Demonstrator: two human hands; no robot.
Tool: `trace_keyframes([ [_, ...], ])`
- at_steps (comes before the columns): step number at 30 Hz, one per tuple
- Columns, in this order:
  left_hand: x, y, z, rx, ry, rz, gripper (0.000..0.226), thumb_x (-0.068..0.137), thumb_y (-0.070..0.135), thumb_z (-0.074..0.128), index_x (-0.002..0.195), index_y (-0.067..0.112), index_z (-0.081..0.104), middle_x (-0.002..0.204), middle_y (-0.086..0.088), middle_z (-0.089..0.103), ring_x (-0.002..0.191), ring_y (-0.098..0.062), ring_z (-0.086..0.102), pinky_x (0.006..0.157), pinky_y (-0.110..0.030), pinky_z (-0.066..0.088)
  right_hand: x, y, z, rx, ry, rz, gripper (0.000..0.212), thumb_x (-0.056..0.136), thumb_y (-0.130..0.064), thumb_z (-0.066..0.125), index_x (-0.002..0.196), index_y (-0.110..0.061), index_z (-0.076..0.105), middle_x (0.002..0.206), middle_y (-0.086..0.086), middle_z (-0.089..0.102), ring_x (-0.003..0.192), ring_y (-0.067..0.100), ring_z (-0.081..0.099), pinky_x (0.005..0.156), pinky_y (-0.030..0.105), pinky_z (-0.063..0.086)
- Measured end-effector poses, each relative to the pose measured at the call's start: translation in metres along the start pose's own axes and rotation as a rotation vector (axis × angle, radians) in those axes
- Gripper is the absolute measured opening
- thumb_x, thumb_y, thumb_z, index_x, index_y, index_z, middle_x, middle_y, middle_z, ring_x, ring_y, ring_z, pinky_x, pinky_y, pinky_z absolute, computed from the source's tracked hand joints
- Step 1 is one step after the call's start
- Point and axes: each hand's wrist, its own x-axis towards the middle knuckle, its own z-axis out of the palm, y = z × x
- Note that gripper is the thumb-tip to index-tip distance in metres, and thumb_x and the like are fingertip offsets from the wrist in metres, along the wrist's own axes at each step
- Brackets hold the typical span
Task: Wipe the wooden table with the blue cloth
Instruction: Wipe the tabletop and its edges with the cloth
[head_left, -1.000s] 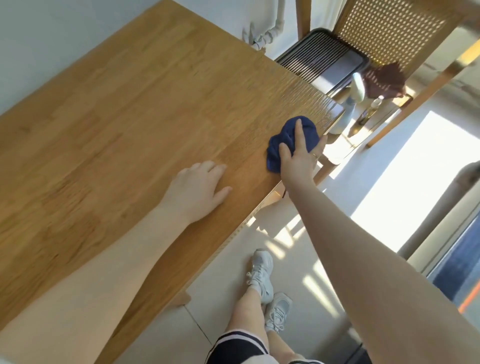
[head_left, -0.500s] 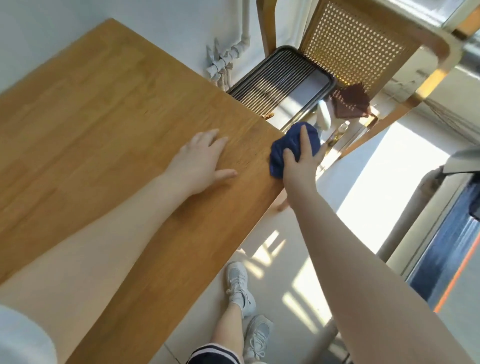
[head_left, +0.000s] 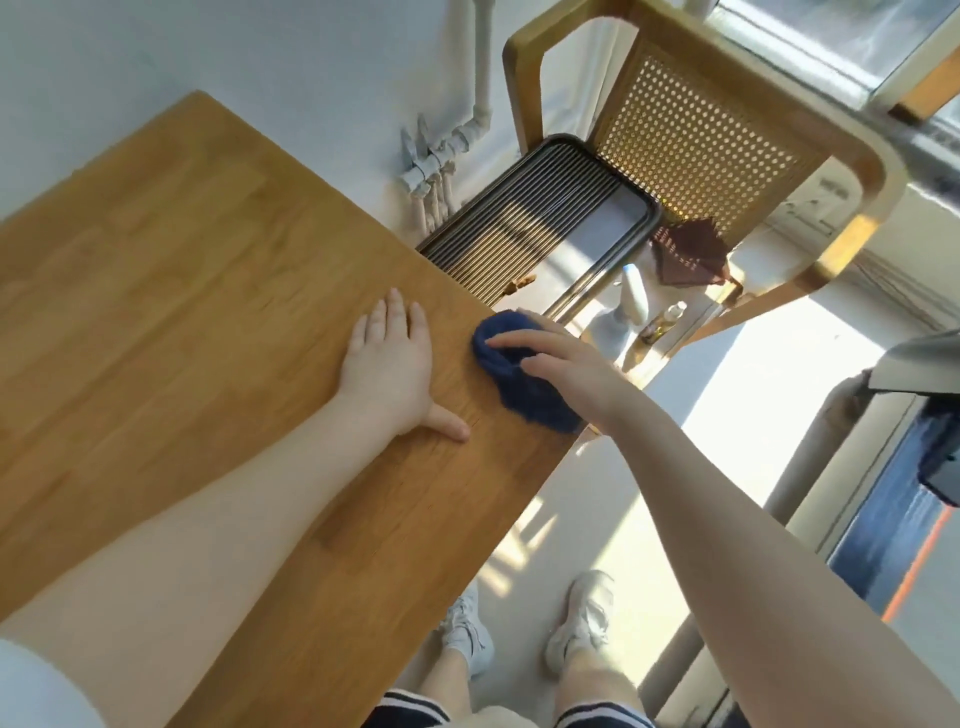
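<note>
My right hand (head_left: 563, 371) lies with nearly straight fingers on top of the blue cloth (head_left: 524, 387) and presses it down, and my left hand (head_left: 389, 371) rests flat and spread on the wooden bench (head_left: 171, 291) just beside it. The cloth is bunched at the bench's far corner, near the edge. It looks soft, light and limp, so I think pressing with the whole palm from above is better than pinching one fold.

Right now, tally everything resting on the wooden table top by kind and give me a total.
Blue cloth: 1
Hands: 2, left hand flat on the wooden table, right hand on the cloth
Total: 3
</note>
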Motion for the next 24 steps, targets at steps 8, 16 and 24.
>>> trace_keyframes([
  [8, -0.003, -0.001, 0.006, -0.044, 0.019, -0.047, 0.144, 0.047, 0.079, 0.065, 0.146, 0.014, -0.016, 0.155, -0.013, -0.019, 0.144, -0.027, -0.01, 0.116, -0.038, -0.002, 0.01, 0.009, -0.011, -0.414, -0.09, -0.075, 0.081, 0.091, -0.036, 0.053, 0.147, -0.023, -0.003, 0.157, 0.003, -0.007, 0.138, 0.019, 0.023, 0.103, 0.024, 0.027],
  [16, -0.004, 0.005, -0.006, -0.131, -0.117, -0.251, 0.153, 0.04, 0.077, 0.071, 0.142, 0.022, -0.029, 0.15, -0.019, -0.028, 0.143, -0.031, -0.014, 0.116, -0.039, -0.001, 0.047, -0.005, -0.014, -0.5, -0.23, -0.108, 0.083, 0.09, -0.039, 0.053, 0.148, -0.02, -0.004, 0.152, 0.011, 0.019, 0.125, 0.027, 0.042, 0.097, 0.036, 0.04],
  [24, -0.007, 0.011, -0.004, -0.221, -0.13, -0.313, 0.158, 0.035, 0.073, 0.075, 0.143, 0.017, -0.026, 0.151, -0.009, -0.031, 0.143, -0.024, -0.017, 0.118, -0.037, 0.002, 0.053, 0.011, -0.028, -0.277, -0.354, -0.378, 0.095, 0.082, -0.032, 0.067, 0.149, -0.02, 0.0, 0.156, -0.005, -0.01, 0.141, 0.005, 0.001, 0.109, 0.023, 0.016],
])
